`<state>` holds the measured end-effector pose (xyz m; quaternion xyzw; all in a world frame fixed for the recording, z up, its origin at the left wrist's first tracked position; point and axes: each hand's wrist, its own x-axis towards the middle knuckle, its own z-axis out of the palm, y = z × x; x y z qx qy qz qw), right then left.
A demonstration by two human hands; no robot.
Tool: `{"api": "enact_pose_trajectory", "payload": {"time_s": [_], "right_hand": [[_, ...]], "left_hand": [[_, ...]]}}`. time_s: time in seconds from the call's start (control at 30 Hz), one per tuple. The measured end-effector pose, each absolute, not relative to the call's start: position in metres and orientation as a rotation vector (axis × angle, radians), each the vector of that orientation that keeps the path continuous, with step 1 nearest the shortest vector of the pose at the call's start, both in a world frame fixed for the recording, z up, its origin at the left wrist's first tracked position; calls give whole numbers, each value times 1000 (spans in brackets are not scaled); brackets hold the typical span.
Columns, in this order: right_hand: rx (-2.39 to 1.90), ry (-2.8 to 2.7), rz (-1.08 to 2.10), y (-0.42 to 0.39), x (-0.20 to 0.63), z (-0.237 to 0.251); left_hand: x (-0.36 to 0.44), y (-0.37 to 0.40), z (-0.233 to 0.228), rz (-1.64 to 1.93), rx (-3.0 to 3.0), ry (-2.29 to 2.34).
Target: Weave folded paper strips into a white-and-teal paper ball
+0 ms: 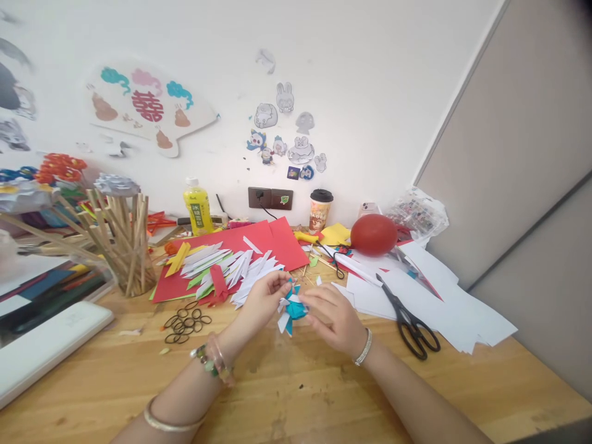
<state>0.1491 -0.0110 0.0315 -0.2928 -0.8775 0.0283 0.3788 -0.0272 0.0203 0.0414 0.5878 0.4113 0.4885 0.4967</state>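
Above the middle of the wooden table I hold a small blue and white folded-paper piece [296, 309] between both hands. My left hand [268, 296] pinches its upper left side with thumb and fingertips. On the other side, the fingers of my right hand [337, 316] press against its right edge. White and blue points of paper stick out below and to the left. Behind my left hand lies a pile of folded white paper strips [256, 275], with green, red and yellow ones among them, on red paper sheets [280, 237].
Black scissors [409, 320] lie on white paper sheets [430, 302] to the right. Black rubber bands [185, 322] are left of my left wrist. A red balloon [374, 234], a lidded cup [320, 209], a yellow bottle [198, 206] and a jar of wooden sticks [124, 246] stand farther back.
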Motion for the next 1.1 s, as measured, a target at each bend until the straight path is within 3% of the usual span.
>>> {"api": "enact_pose_trajectory", "payload": {"time_s": [0.43,1.1], "right_hand": [[-996,-1771,284,-9,143,25],[-843,-2124,119,0,160,38]], "left_hand": [[-20,12,33,1245,1097,614],[-36,13,48,1026,1994,795]]}}
